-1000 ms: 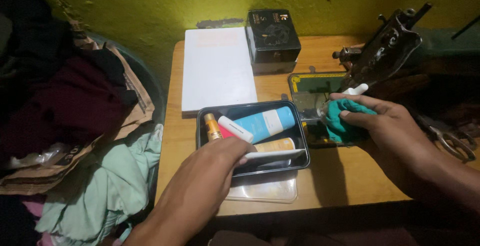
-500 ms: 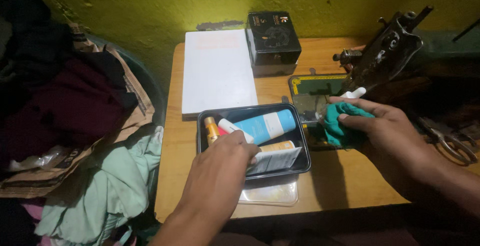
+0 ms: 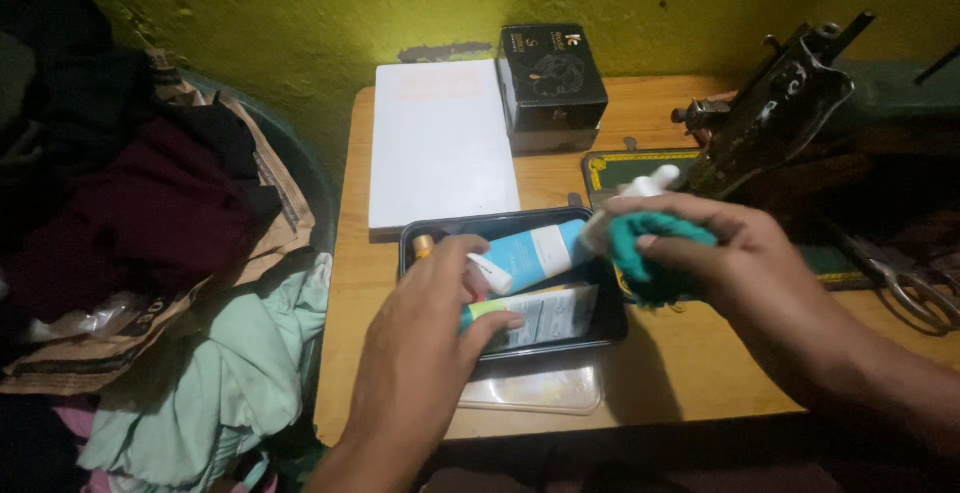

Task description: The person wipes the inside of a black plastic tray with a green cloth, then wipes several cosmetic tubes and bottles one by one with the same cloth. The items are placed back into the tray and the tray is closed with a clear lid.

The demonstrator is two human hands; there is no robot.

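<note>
A black rectangular tray [image 3: 612,323] sits on the wooden table [image 3: 700,373] and holds a blue tube [image 3: 535,251], a white tube [image 3: 490,273], an orange-capped bottle [image 3: 423,245] and a flat white-and-green packet [image 3: 545,313]. My left hand [image 3: 425,343] rests over the tray's left part, its fingers on the packet. My right hand [image 3: 700,253] hovers over the tray's right edge, shut on a teal cloth [image 3: 640,253] wrapped round a small white bottle [image 3: 645,185].
A white flat box [image 3: 440,143] and a black box [image 3: 550,78] lie at the table's back. A dark sewing machine [image 3: 780,113] stands at right, scissors [image 3: 915,288] beside it. A tub of piled clothes [image 3: 150,253] fills the left. A clear lid [image 3: 535,390] lies under the tray.
My right hand has carried the cloth and bottle leftward from the machine plate to the tray's right edge. My left hand has slid further into the tray onto the packet.
</note>
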